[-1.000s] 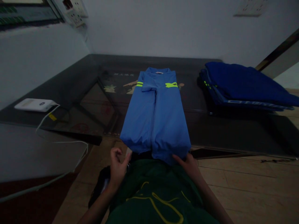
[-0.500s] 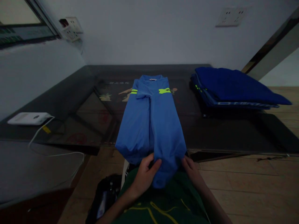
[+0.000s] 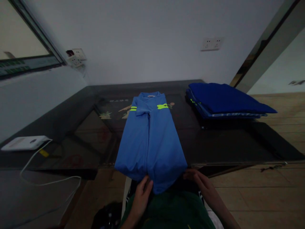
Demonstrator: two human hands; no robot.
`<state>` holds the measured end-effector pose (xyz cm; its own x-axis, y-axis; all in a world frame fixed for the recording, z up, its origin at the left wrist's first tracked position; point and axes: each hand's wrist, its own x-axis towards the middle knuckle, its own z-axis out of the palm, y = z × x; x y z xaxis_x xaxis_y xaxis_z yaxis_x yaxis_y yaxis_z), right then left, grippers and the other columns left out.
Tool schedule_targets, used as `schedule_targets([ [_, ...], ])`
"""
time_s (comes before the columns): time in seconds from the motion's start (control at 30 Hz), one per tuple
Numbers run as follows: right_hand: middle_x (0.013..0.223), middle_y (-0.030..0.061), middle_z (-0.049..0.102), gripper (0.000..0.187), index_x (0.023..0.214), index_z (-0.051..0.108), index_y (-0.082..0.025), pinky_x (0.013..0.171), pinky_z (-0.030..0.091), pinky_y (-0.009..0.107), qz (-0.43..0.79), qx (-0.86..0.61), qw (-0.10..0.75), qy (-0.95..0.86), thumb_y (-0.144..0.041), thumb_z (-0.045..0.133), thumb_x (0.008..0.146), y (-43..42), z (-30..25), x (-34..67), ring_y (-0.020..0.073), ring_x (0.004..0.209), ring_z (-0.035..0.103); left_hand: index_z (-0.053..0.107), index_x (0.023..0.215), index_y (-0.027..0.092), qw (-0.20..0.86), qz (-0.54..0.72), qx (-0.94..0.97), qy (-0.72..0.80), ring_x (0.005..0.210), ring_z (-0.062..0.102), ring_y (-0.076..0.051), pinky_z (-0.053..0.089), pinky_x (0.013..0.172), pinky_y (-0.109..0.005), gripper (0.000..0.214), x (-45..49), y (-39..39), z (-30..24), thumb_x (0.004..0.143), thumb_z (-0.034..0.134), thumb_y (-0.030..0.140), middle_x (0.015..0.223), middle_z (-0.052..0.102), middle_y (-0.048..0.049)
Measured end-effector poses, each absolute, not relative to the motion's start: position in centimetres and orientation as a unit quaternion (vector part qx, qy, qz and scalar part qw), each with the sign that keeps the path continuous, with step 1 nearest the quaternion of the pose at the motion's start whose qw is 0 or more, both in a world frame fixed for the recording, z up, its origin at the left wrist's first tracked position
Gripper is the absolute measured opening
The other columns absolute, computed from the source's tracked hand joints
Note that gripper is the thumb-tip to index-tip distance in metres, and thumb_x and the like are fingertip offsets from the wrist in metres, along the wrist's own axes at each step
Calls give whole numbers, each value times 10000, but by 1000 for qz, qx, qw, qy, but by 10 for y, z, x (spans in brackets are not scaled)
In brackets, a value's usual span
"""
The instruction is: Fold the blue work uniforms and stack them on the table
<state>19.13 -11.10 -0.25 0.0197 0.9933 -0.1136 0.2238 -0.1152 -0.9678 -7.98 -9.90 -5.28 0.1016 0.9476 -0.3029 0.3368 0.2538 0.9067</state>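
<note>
A blue collared shirt lies lengthwise on the dark table, its sides folded in and its collar pointing to the wall. Neon yellow stripes and a neon patch cross its upper part. The lower end hangs over the table's front edge towards my lap. My left hand pinches the hem near its middle, with thumb and forefinger together. At the right lower corner, my right hand has its fingers bent in at the fabric's edge; the fingertips are partly hidden in shadow.
To the right stands a stack of folded darker blue garments. A black flat object lies at the table's right end. On the left rests a white device with a white cable hanging over the edge. Sockets are on the wall.
The view has tilted up a little. The shirt's lower end, which hung as a longer flap, now looks shorter and tucked in. Both hands remain at its lower edge.
</note>
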Motion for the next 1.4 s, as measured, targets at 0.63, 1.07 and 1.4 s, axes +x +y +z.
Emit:
schedule_targets([
  [0.63, 1049, 74, 629, 233, 1025, 673, -191, 861, 444, 316, 125, -396, 242, -877, -112, 508, 880, 134, 120, 131, 177, 968, 576, 622, 1044, 165, 215, 359, 793, 442, 1058, 593, -221, 457, 944, -398, 219, -89, 163, 115, 845, 531, 173, 1084, 652, -87],
  [1.07, 1119, 94, 607, 208, 1006, 691, -208, 832, 466, 352, 19, -307, 84, -948, -135, 549, 873, 236, 113, 113, 231, 1031, 552, 627, 1071, 198, -89, 142, 861, 479, 998, 591, -230, 444, 863, -349, 244, -103, 221, 91, 887, 473, 152, 1041, 637, -83],
  [1.4, 1106, 71, 677, 300, 1089, 672, -173, 892, 428, 261, 50, -569, 176, -802, -91, 485, 869, 348, 110, 173, 163, 1002, 600, 475, 1292, 224, -54, 141, 881, 448, 1081, 536, -239, 421, 925, -391, 426, -75, 194, 76, 874, 502, 149, 1217, 575, -80],
])
